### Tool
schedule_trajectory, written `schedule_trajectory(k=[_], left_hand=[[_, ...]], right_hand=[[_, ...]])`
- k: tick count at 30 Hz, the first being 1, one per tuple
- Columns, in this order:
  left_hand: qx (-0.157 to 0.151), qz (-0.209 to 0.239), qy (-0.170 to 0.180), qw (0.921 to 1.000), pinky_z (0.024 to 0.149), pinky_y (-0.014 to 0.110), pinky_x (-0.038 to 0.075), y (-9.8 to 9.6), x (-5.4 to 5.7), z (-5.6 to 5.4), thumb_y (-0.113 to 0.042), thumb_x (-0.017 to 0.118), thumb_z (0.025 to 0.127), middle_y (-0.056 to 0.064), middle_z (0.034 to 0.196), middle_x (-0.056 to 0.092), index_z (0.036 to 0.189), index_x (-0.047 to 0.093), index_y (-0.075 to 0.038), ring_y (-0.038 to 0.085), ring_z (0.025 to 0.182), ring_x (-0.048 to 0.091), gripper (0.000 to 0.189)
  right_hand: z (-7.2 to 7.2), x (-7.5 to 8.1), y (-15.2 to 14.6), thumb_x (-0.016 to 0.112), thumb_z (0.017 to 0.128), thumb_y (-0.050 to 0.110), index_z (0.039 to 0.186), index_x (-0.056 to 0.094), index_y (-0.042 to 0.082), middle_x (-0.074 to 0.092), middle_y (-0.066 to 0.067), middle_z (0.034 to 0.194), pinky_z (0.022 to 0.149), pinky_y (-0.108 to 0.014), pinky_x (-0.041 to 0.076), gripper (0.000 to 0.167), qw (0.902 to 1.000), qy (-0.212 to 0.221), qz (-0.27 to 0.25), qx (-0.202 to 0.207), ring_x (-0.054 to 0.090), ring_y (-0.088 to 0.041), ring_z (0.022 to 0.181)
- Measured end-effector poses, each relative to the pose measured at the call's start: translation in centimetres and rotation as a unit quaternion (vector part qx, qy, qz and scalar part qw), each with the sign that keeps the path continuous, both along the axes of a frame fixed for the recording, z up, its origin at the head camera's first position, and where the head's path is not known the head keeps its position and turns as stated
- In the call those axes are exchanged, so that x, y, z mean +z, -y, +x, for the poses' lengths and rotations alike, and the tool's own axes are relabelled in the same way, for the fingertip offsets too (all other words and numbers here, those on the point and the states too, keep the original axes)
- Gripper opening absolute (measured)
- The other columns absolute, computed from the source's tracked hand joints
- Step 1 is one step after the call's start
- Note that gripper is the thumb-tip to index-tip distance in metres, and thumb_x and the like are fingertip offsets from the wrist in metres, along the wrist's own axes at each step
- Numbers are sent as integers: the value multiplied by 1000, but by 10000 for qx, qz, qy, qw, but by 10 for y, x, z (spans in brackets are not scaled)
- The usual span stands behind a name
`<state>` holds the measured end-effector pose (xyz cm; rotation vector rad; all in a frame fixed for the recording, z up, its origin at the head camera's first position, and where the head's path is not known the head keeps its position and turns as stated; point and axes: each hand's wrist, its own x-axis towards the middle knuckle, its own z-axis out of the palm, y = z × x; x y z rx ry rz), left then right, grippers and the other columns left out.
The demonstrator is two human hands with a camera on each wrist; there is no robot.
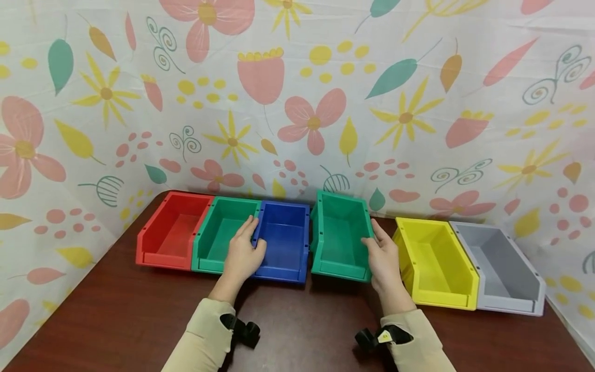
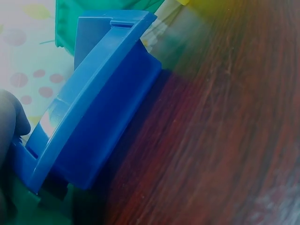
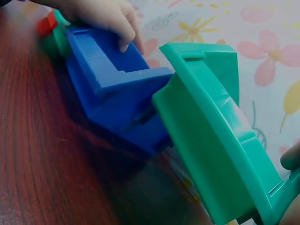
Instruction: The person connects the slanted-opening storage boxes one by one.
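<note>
My right hand [image 1: 385,258] grips the right wall of a green bin [image 1: 341,235], thumb over the rim and fingers along the outside. In the right wrist view this green bin [image 3: 206,140] leans and stands higher than the blue bin beside it. My left hand [image 1: 244,250] is at the left wall of the blue bin [image 1: 283,237], its thumb inside and fingers along the rim by a second green bin [image 1: 225,237]. In the left wrist view, part of that hand shows at the rim of the blue bin [image 2: 103,108].
A red bin [image 1: 174,227] stands at the left end of the row. To the right, a yellow bin [image 1: 439,263] and a grey bin [image 1: 499,268] stand side by side. Behind the dark wooden table [image 1: 297,330] hangs a flowered cloth [image 1: 297,103].
</note>
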<state>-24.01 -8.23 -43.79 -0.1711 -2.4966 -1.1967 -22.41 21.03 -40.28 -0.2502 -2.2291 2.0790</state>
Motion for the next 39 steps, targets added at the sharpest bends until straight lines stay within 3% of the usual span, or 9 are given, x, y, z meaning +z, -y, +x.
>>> schedule_trajectory(k=[2, 6, 15, 19, 22, 28, 30, 34, 39], left_hand=[[-27, -5, 27, 10000, 51, 30, 38, -2, 0, 1, -11, 51, 83, 17, 146, 41, 139, 47, -3, 33, 131, 45, 57], [-30, -46, 0, 10000, 64, 34, 46, -5, 2, 2, -12, 50, 83, 17, 146, 42, 139, 46, -3, 33, 133, 43, 57], [-68, -51, -151, 9998, 80, 42, 50, -10, 4, 2, -11, 51, 83, 17, 145, 43, 138, 48, -3, 33, 132, 43, 56], [-130, -86, -244, 9996, 64, 37, 50, -13, 4, 3, -9, 52, 83, 18, 145, 43, 137, 49, -1, 34, 130, 45, 55], [-130, -72, -237, 9996, 49, 29, 37, -14, 4, 3, -9, 51, 83, 19, 145, 43, 137, 48, -1, 34, 127, 49, 55], [-91, -77, -244, 9996, 45, 26, 32, -15, 2, 3, -10, 51, 83, 19, 145, 43, 138, 48, -2, 34, 125, 51, 56], [-79, -87, -252, 9996, 49, 28, 37, -14, 1, 3, -10, 51, 83, 19, 145, 43, 138, 48, -2, 34, 125, 51, 56], [7, -124, -208, 9997, 69, 37, 48, -13, -2, 5, -11, 52, 83, 17, 145, 44, 137, 49, -3, 34, 130, 47, 55], [24, -130, -169, 9998, 82, 43, 50, -11, -3, 5, -13, 52, 83, 15, 145, 44, 137, 50, -5, 33, 130, 47, 55]], right_hand=[[2, 2, -1, 40, 99, 12, 152, 20, 22, 23, -1, 157, 110, -42, 29, 58, 10000, 62, 16, -38, 30, -22, 139], [6, 7, -1, 40, 98, 11, 152, 19, 21, 24, -3, 157, 109, -43, 30, 58, 9998, 116, 98, -102, 31, -23, 137], [12, 22, -1, 40, 98, 11, 152, 19, 20, 26, -5, 155, 102, -41, 35, 59, 9981, 60, 604, -51, 36, -24, 133], [14, 28, -2, 42, 98, 15, 152, 19, 20, 27, -8, 155, 100, -43, 37, 59, 9943, -58, 1059, -59, 37, -26, 130], [14, 29, -2, 43, 98, 18, 152, 17, 19, 25, -10, 156, 100, -47, 37, 60, 9919, -12, 1269, -42, 35, -29, 131], [10, 27, -4, 45, 98, 22, 153, 15, 18, 19, -7, 158, 107, -52, 33, 63, 9903, 95, 1387, 1, 29, -30, 136], [10, 26, -4, 46, 98, 23, 153, 15, 18, 19, -8, 158, 107, -53, 32, 63, 9899, 104, 1411, 27, 29, -31, 136], [11, 25, -5, 46, 98, 27, 153, 14, 17, 20, -10, 158, 108, -52, 32, 64, 9889, 123, 1479, 101, 28, -31, 138], [13, 28, -5, 48, 98, 27, 153, 15, 16, 20, -5, 158, 113, -45, 27, 65, 9898, -111, 1423, 41, 22, -22, 144]])
